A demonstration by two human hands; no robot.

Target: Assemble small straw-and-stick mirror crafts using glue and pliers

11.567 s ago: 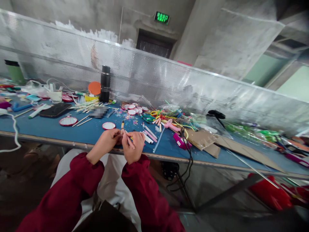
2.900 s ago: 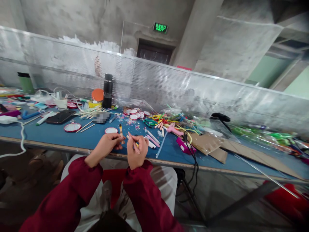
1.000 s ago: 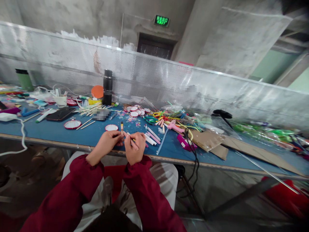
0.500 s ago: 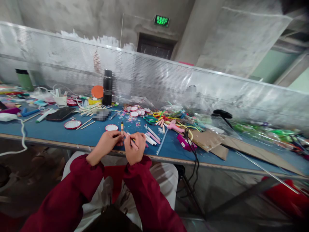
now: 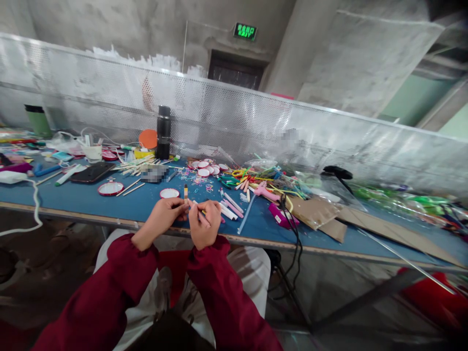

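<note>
Near the table's front edge, my left hand (image 5: 168,214) pinches a short, narrow tan piece with a dark top end (image 5: 185,193), held upright. Close against it on the right is my right hand (image 5: 204,225), its fingers closed around a pale pink marker (image 5: 204,220) whose tip meets the small piece or lies right by it. Fingers hide the exact contact. Just beyond my left hand lies a round white disc with a red rim (image 5: 169,193). White and pink markers (image 5: 230,209) rest to the right of my right hand.
A black bottle (image 5: 163,131) stands by the perforated metal screen (image 5: 234,112). Wooden sticks, a phone (image 5: 92,172), rimmed discs (image 5: 203,172) and a pile of coloured pipe cleaners spread over the blue table. A pink glue gun (image 5: 266,191) and cardboard (image 5: 310,209) lie to the right.
Both hands stay almost in place. The fingers of my right hand shift slightly around the marker; nothing is taken up or let go.
</note>
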